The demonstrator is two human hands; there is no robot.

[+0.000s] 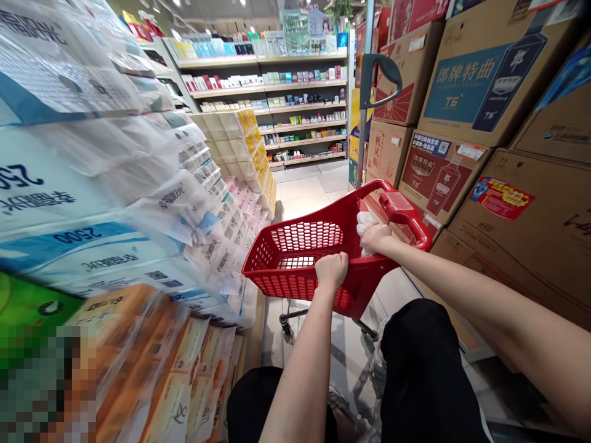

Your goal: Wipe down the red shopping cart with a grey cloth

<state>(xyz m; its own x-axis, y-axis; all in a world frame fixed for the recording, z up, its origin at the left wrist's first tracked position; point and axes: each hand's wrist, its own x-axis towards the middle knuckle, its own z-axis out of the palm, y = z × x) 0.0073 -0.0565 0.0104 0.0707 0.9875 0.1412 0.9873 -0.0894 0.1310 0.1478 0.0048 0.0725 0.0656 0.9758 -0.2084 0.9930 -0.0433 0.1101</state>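
Note:
My left hand (pixel 331 272) and my right hand (pixel 376 239) both grip the near rim of a red plastic shopping basket cart (pixel 300 246), which rolls on a low metal frame. The basket's mesh interior shows no goods except a crumpled white item (pixel 366 224), perhaps a bag or tissue, just beyond my right hand. A raised red handle (pixel 397 209) runs along the far right side of the basket. My fingers wrap over the rim and hide part of it.
Plastic-wrapped stacks of tissue packs (pixel 101 203) tower along the left of the aisle. Cardboard liquor cartons (pixel 489 123) are piled on the right, close to the cart. Store shelves (pixel 272 104) with small packaged goods stand ahead beyond a tiled floor (pixel 300 197).

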